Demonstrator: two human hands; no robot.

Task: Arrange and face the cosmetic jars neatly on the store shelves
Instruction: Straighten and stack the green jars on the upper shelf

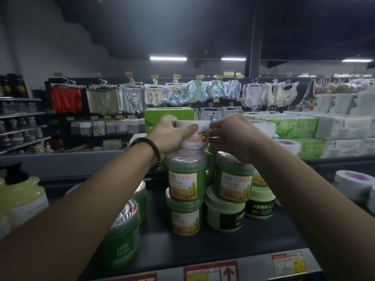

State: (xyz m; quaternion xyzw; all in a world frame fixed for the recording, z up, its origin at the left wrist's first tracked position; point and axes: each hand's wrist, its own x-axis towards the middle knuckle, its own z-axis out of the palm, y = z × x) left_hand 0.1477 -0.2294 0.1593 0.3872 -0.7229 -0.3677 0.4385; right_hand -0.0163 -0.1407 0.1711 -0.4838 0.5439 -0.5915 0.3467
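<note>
While both hands clamp it, the white jar (195,136) sits at frame centre, right atop a 2-high stack of green jars (185,179) on the dark shelf (257,242). L hand (168,136), w/ bead bracelet (149,148), curls round its left side, thumb across the label; R hand (233,136) grips the right side. Pale green jars (223,211) stand just right of stack, lower centre.

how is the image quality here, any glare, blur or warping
Head view: dim overall, the ceiling strip lights bloom; glare streaks the wrapped lid of the lower-left green jar; the wide angle bows the shelf edge and stretches both forearms; small print on the white jar held by the left hand and right hand is smeared.
</note>
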